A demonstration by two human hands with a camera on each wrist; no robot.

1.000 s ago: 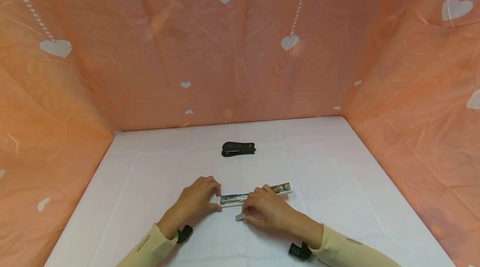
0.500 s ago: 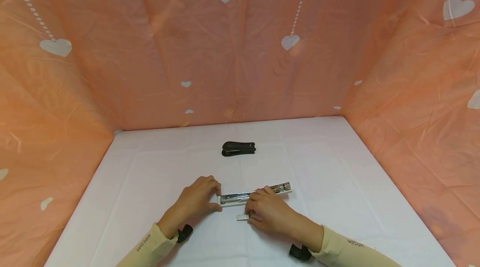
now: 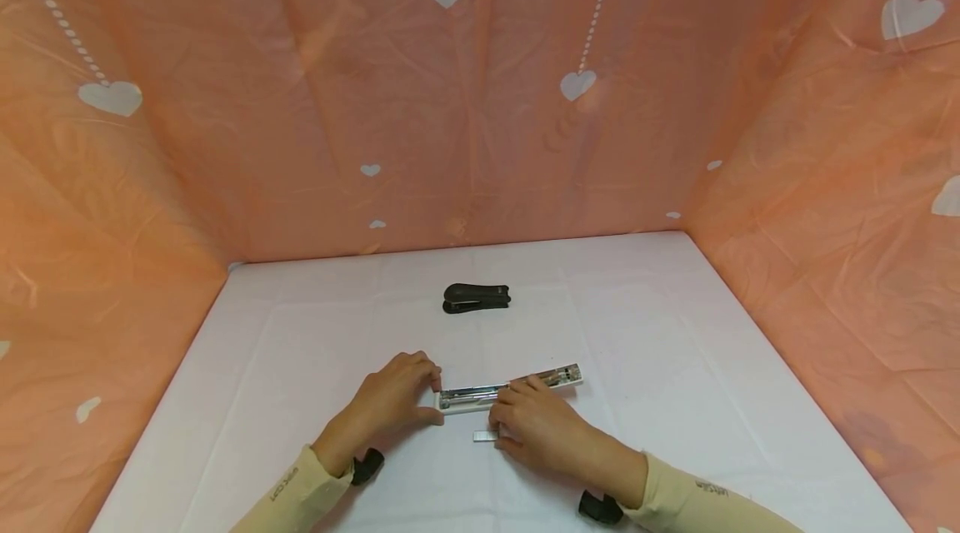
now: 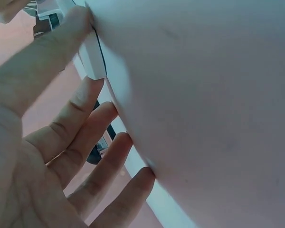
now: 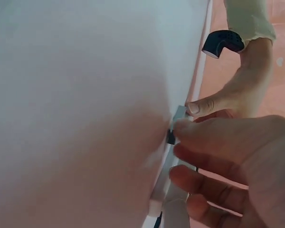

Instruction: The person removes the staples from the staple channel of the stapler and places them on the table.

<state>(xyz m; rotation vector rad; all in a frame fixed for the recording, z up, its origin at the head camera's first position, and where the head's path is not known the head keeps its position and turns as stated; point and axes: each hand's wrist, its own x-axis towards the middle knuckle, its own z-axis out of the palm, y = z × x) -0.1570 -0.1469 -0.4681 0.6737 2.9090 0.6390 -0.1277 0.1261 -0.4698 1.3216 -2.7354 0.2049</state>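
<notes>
A white stapler, folded open with its metal channel showing, lies across the middle of the table. At its left end my left hand grips it between thumb and fingers; the left wrist view shows the white end between them. My right hand reaches over the stapler's middle, hiding part of it. Between its thumb and index finger it pinches a short grey strip of staples, in front of the stapler. In the right wrist view the strip shows as a small dark end under the thumb.
A black stapler lies on the white tabletop behind the hands. Orange curtains with pale hearts enclose the table at the back and both sides. Black wrist cameras sit below both forearms.
The strip of staples has turned in my right fingers, from tilted to level, and my right hand has shifted slightly rightward. My left hand and the white stapler stay in place.
</notes>
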